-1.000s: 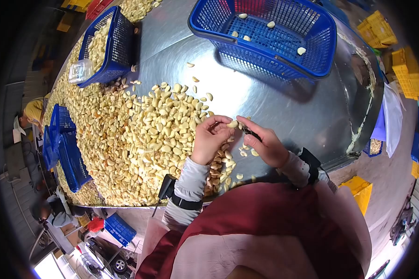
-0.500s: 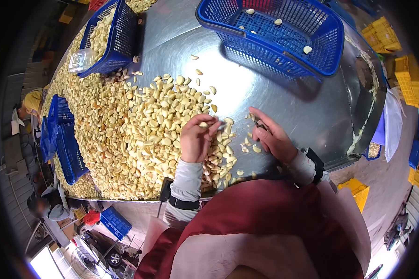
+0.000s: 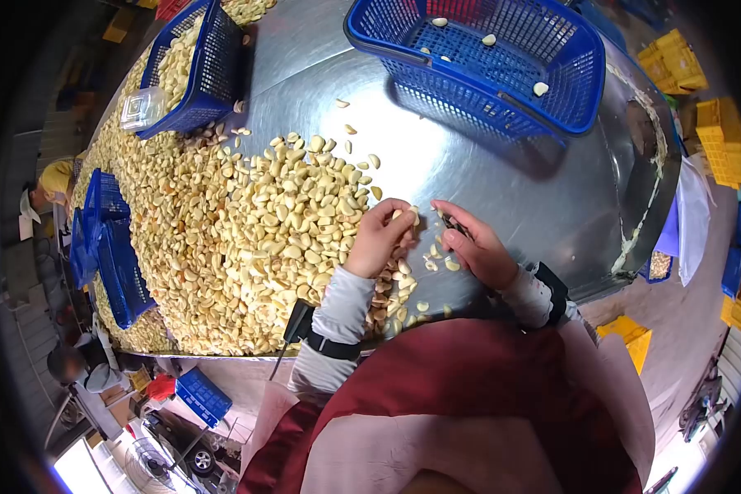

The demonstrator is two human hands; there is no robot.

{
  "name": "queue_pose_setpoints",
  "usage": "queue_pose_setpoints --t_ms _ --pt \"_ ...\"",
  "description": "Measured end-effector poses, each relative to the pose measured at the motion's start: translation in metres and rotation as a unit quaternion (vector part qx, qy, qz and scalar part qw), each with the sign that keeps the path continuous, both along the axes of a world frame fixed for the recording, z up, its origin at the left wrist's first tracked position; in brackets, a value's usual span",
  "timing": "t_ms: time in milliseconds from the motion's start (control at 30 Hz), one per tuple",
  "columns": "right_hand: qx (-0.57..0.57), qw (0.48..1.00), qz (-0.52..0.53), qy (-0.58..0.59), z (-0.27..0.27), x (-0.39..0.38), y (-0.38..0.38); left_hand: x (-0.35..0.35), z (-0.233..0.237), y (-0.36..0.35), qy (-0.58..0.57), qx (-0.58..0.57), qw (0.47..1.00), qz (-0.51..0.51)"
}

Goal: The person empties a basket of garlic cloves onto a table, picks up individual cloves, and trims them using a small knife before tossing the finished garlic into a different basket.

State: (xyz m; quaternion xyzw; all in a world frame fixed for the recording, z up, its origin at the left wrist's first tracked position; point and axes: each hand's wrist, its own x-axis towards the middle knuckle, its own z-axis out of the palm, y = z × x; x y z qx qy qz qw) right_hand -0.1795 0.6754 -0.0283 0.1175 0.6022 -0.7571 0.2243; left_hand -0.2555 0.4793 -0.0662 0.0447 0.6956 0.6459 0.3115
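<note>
My left hand (image 3: 380, 239) is over the right edge of a wide pile of peeled garlic cloves (image 3: 263, 239), its fingers pinched on a pale clove (image 3: 415, 216). Just to the right, my right hand (image 3: 479, 247) holds a small dark tool (image 3: 454, 225), perhaps a knife, pointing toward the left hand. The two hands are close but apart. Below them, a few cloves and scraps (image 3: 451, 264) lie on the metal table (image 3: 519, 198).
A blue basket (image 3: 486, 90) with several cloves stands at the back right. Another blue basket (image 3: 198, 82), full of cloves, is at the back left. Blue baskets (image 3: 119, 255) lie at the far left. A person (image 3: 56, 181) stands beyond.
My left hand has moved right and slightly up, closer to my right hand, with a clove now showing at its fingertips. My right hand has shifted slightly left.
</note>
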Motion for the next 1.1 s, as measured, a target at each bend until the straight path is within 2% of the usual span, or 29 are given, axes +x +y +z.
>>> queue_pose_setpoints --t_ms 33,67,100,167,233,267,300,333,400,500,533,567,633,667,700,733,767,800,833,867,900,967,1000,1033,1067,1100 --pt "-0.008 1.000 0.017 -0.011 0.001 0.001 0.001 0.001 0.007 -0.001 -0.253 0.199 0.945 0.057" --pt "-0.008 1.000 0.017 -0.012 0.001 0.001 -0.001 0.003 0.015 -0.002 -0.256 0.295 0.920 0.032" --pt "-0.007 0.999 0.007 0.040 -0.001 -0.005 -0.004 -0.002 0.020 0.003 -0.250 0.298 0.921 0.028" --pt "-0.009 0.996 0.001 0.086 -0.002 -0.005 -0.007 0.000 0.029 0.010 -0.348 0.327 0.873 0.099" --pt "0.155 0.961 0.026 0.226 -0.003 -0.005 -0.007 0.000 0.015 0.003 -0.349 0.354 0.865 0.062" --pt "0.156 0.961 0.028 0.227 -0.002 -0.005 -0.010 0.002 0.017 0.004 -0.375 0.351 0.852 0.106" --pt "0.247 0.919 0.017 0.307 -0.001 -0.006 -0.013 0.004 0.018 0.005 -0.401 0.346 0.835 0.149" --pt "0.335 0.861 0.005 0.382 0.000 -0.005 -0.016 0.006 0.014 0.003 -0.401 0.347 0.835 0.150" --pt "0.344 0.864 0.026 0.367 0.008 -0.005 -0.017 0.011 0.002 -0.004 -0.489 0.403 0.762 0.138" --pt "0.366 0.862 0.058 0.347 0.017 -0.007 -0.016 0.019 0.023 0.003 -0.480 0.368 0.782 0.148" --pt "0.379 0.858 0.070 0.340 0.017 -0.007 -0.016 0.019 0.043 0.011 -0.489 0.315 0.790 0.191" --pt "0.378 0.858 0.071 0.340 0.011 -0.009 -0.015 0.020 0.039 0.010 -0.489 0.315 0.790 0.192" --pt "0.338 0.860 0.007 0.381 -0.009 -0.013 -0.008 0.020 0.027 0.007 -0.480 0.388 0.774 0.141" --pt "0.338 0.860 0.006 0.381 -0.011 -0.012 -0.003 0.020 0.024 0.005 -0.480 0.388 0.774 0.141" --pt "0.146 0.974 0.017 0.173 -0.012 -0.011 0.002 0.017 0.023 0.002 -0.456 0.351 0.808 0.122" --pt "-0.059 0.997 0.025 -0.049 -0.010 -0.012 0.005 0.014 0.024 0.002 -0.430 0.314 0.840 0.103" --pt "-0.062 0.996 0.027 -0.055 -0.004 -0.006 0.003 0.016 0.028 0.002 -0.434 0.313 0.838 0.107" --pt "0.062 0.994 0.037 0.084 0.004 0.000 0.000 0.013 0.031 0.003 -0.448 0.322 0.827 0.108" --pt "0.182 0.958 0.044 0.218 0.009 0.004 -0.004 0.012 0.034 0.004 -0.463 0.331 0.815 0.110" --pt "0.261 0.919 0.010 0.294 0.003 0.006 -0.009 0.012 0.037 0.007 -0.464 0.308 0.822 0.121" --pt "0.263 0.919 0.006 0.295 0.003 0.004 -0.010 0.012 0.041 0.011 -0.464 0.307 0.823 0.117" --pt "0.373 0.843 -0.003 0.388 0.001 0.000 -0.007 0.014 0.047 0.020 -0.479 0.326 0.807 0.117" --pt "0.373 0.844 -0.005 0.386 -0.003 -0.001 -0.005 0.015 0.046 0.022 -0.483 0.313 0.810 0.116" --pt "0.149 0.971 -0.029 0.185 -0.008 -0.001 0.000 0.014 0.047 0.023 -0.484 0.311 0.810 0.115" --pt "-0.090 0.994 -0.050 -0.027 -0.016 -0.005 0.005 0.006 0.048 0.028 -0.416 0.250 0.868 0.107" --pt "-0.090 0.994 -0.053 -0.025 -0.022 -0.005 0.008 0.001 0.053 0.031 -0.348 0.183 0.914 0.101"
